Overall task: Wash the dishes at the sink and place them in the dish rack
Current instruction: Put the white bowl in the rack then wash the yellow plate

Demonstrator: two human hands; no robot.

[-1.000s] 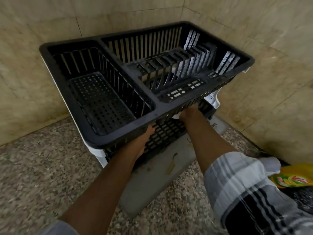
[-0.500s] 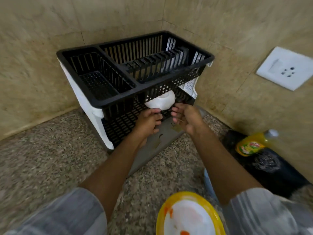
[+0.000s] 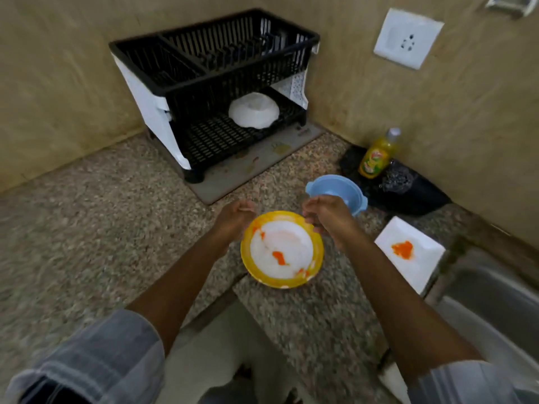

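Hands (image 3: 237,215) empty; white bowl (image 3: 253,114) in rack (image 3: 221,83).

The right hand (image 3: 326,218) covers the blue bowl's (image 3: 338,189) near rim, the sink (image 3: 495,310) runs off-frame

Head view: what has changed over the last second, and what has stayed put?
Both hands drew back from the dish rack; the left hand and right hand now hover empty over the yellow-rimmed plate. The white bowl stays upside down on the lower shelf, let go. The rack itself has not moved.
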